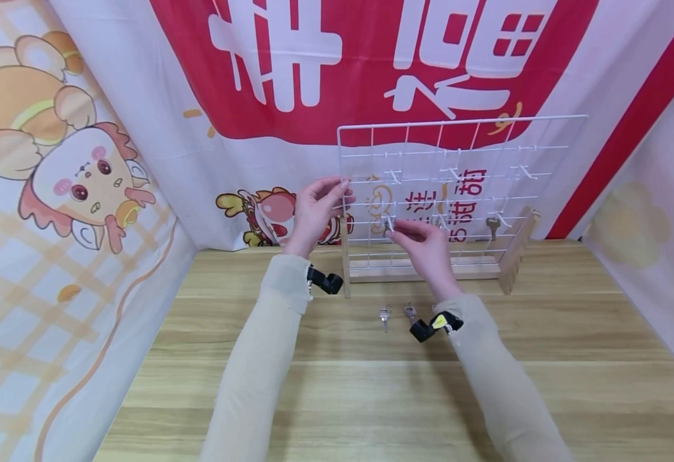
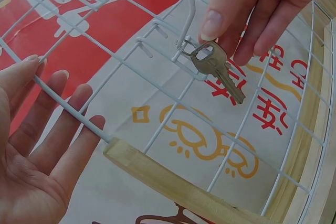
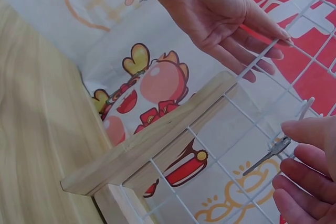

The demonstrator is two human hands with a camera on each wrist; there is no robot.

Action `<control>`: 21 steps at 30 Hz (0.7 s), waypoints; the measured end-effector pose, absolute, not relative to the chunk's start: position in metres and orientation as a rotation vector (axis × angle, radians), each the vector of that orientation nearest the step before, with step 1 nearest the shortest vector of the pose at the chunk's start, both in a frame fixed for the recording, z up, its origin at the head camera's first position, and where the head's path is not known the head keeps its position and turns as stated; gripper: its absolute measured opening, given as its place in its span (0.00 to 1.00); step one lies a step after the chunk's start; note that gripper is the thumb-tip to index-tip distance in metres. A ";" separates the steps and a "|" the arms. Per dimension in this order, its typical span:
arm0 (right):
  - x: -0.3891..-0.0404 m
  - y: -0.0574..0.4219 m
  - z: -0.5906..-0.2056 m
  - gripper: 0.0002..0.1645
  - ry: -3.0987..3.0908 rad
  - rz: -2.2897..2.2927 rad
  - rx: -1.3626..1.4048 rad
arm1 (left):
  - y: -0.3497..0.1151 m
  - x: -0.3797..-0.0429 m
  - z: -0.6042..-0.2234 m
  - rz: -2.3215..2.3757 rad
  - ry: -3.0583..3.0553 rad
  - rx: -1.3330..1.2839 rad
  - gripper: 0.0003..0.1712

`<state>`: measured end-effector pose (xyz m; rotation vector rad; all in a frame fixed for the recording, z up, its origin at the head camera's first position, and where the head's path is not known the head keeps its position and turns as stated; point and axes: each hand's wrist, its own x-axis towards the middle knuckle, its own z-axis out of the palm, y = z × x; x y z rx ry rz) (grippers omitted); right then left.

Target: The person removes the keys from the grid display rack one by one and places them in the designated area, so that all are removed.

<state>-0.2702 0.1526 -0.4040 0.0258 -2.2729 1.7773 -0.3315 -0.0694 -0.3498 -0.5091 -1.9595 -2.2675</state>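
A white wire grid rack (image 1: 463, 120) stands upright in a wooden base. My left hand (image 1: 316, 212) holds its left edge wire, thumb in front and fingers behind, as the right wrist view also shows. At a hook (image 2: 188, 22) on the lower row, my right hand (image 1: 423, 247) pinches a metal key (image 2: 216, 67) by its head. The key's small ring (image 2: 185, 47) loops around the hook's end, and its blade points down and away from the fingertips. Another key (image 1: 493, 226) hangs on the lower right hook.
Two keys, one at the left (image 1: 385, 316) and one at the right (image 1: 410, 312), lie on the wood-grain table (image 1: 337, 398) before the rack. White hooks (image 1: 451, 173) line the grid's upper row. Printed cloth (image 1: 273, 160) hangs close behind and at both sides.
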 end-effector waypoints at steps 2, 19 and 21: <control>-0.272 0.152 -0.405 0.22 -2.278 1.787 0.011 | -0.069 -0.332 -0.350 -2.263 -1.959 -0.511 0.16; -0.279 0.146 -0.409 0.20 -2.262 1.857 -0.074 | -0.069 -0.330 -0.351 -2.251 -1.979 -0.487 0.16; -0.279 0.146 -0.409 0.20 -2.257 1.862 -0.083 | -0.069 -0.330 -0.351 -2.246 -1.984 -0.483 0.16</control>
